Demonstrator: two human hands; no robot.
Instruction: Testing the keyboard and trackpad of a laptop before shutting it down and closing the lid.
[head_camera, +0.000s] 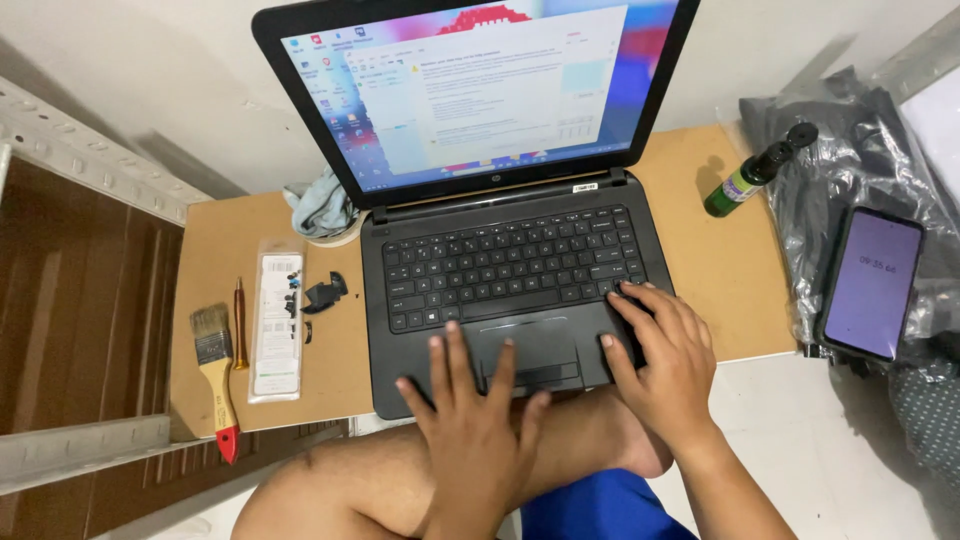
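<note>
Starting at the far left: a paintbrush (214, 377) with a wooden handle and red tip lying on the tan board (720, 260), a thin screwdriver (239, 322) just beside it, then a clear blister pack (276, 325) and a few small black plastic pieces (323, 293) near the laptop's edge, with a crumpled grey-blue cloth (318, 208) behind them. Centred on the board, partly overhanging its front edge above the crossed legs: the black laptop (505, 270), lid open, screen lit with a desktop and an open window. Resting on the palm rest and touchpad (530, 345): the left hand (478, 420), fingers spread flat, grasping nothing, fingertips touching the pad. Further right: the right hand (668, 365), likewise loose and empty, fingertips on the lower right keys. Judged from that posture, pointing and typing in hand, tools untouched; next move probably calling for a light finger slide or tap on the pad, eyes on the window, no force. Beyond the laptop: a small dark green bottle (755, 172) lying tilted on the board, then a black plastic bag (850, 170) with a phone (872, 284) on it, screen lit purple.
</note>
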